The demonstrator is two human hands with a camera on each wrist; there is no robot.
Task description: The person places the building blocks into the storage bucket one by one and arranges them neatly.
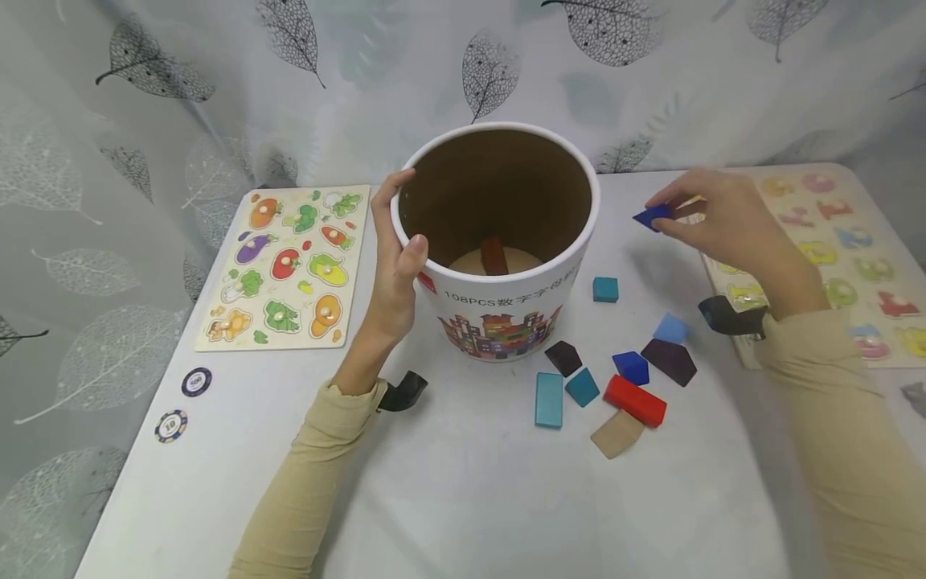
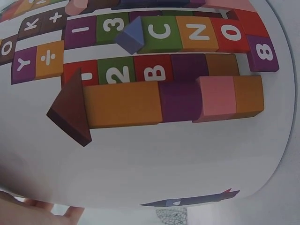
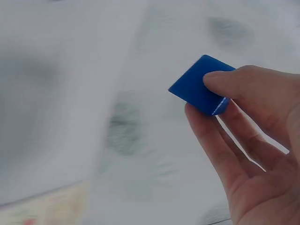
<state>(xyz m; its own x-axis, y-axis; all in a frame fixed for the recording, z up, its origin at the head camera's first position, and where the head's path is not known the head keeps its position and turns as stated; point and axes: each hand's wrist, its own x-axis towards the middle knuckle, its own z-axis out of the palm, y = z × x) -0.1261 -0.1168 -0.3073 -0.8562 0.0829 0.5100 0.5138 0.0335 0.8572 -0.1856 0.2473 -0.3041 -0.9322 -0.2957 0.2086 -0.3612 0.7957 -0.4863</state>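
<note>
The right hand (image 1: pixel 727 215) pinched a small blue angular block (image 1: pixel 651 216) in its grip, right of the tall white printed round bucket (image 1: pixel 499 322) and apart from it, one corner pointing bucketward. The left hand (image 1: pixel 394 277), nearer, gripped the bucket's left rim.

One white counter (image 1: pixel 463 507), backed and flanked at left by a pale grey hanging cloth (image 1: pixel 405 72) printed with skeleton leaves. At its left, one pale puzzle board (image 1: pixel 269 291) of coloured vegetable pieces, with two round chips set apart below: one dark (image 1: pixel 197 382), one marked "10" (image 1: pixel 170 426). At right, a second puzzle board (image 1: pixel 868 291) with multicoloured pieces, partly hidden.
</note>
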